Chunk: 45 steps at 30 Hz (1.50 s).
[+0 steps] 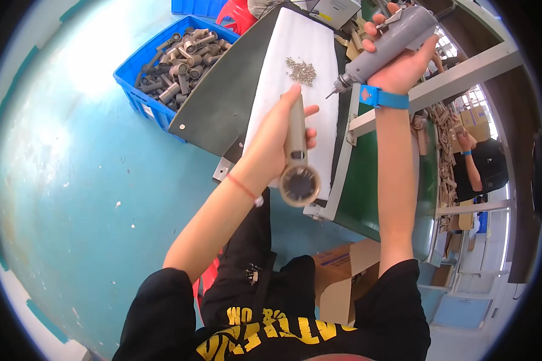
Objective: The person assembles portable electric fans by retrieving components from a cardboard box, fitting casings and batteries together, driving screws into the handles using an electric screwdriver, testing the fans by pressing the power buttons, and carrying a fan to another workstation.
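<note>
My left hand (276, 135) is closed around the handle of a tan plastic housing (295, 135). Its round, dark-centred head hangs toward me, over the near end of a white foam sheet (310, 36). Up at the right, my right hand (400, 69) grips a grey electric screwdriver (379, 51), its bit pointing down and left, apart from the housing. A small pile of screws (301, 71) lies on the foam, just beyond my left thumb.
A blue bin (125, 79) full of similar tan parts stands at the left of the bench (223, 90). A metal rail (430, 84) and a green belt (364, 192) run on the right, with another person (494, 165) beyond. Near my legs sits an open cardboard box (337, 289).
</note>
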Each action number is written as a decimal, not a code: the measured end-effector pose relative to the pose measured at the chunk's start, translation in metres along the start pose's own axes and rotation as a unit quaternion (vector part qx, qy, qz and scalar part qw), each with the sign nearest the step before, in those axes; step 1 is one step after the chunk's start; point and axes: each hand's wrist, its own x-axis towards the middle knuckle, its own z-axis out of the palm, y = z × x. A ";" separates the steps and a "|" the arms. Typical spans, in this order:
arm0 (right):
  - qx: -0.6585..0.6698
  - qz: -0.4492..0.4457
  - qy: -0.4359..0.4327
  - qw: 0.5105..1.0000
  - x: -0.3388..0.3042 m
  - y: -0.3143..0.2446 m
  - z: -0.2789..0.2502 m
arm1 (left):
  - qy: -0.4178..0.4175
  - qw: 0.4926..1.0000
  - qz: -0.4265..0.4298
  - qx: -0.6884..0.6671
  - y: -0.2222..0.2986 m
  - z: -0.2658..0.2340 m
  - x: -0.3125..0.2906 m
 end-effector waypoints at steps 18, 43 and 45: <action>0.194 0.221 -0.128 0.947 -0.055 -0.040 0.038 | -0.117 0.903 0.235 0.339 -0.031 -0.008 -0.094; 0.137 0.120 -0.173 0.968 -0.069 -0.052 0.047 | -0.050 0.851 0.286 0.437 -0.031 0.004 -0.099; 0.142 0.116 -0.187 0.965 -0.068 -0.053 0.049 | -0.044 0.855 0.288 0.430 -0.032 0.005 -0.100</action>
